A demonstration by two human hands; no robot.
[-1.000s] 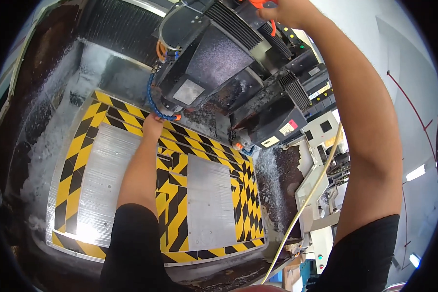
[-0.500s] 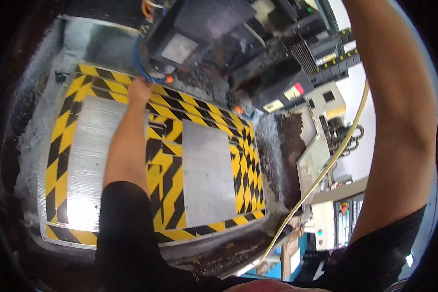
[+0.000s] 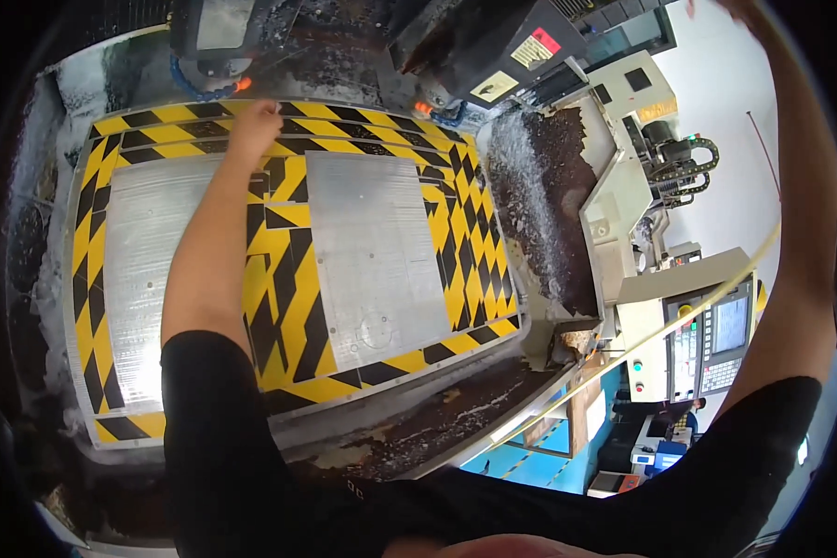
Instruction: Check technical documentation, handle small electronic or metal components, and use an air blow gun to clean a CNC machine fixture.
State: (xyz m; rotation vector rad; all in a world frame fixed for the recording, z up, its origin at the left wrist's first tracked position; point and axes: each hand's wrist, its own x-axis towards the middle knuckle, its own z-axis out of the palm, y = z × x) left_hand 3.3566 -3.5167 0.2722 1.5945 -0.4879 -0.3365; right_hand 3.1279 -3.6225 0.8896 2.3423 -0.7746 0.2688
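Observation:
My left hand [image 3: 256,128] is closed, its fingers curled in, over the back edge of a machine bed [image 3: 395,374] covered with yellow-and-black striped tape. Whatever it may hold is too small or hidden to make out. Just behind it hangs a blue segmented coolant hose [image 3: 192,91] with an orange nozzle [image 3: 243,84], apart from the hand. My left forearm crosses a bare metal plate [image 3: 153,251] on the bed. High at the upper right, my right hand [image 3: 730,7] is mostly cut off by the picture's edge, so its grip is hidden.
A second metal plate [image 3: 367,242] lies right of my forearm. Dark machine heads [image 3: 493,56] overhang the back, with another orange nozzle [image 3: 423,108]. Metal chips [image 3: 530,205] lie right of the bed. A yellow hose [image 3: 660,327] slants before the control panel [image 3: 711,339].
The whole view has shifted, showing more of the control panel side. My left hand, earlier up against the blue hose's nozzle, is now apart from it. Part of my right hand has come into view.

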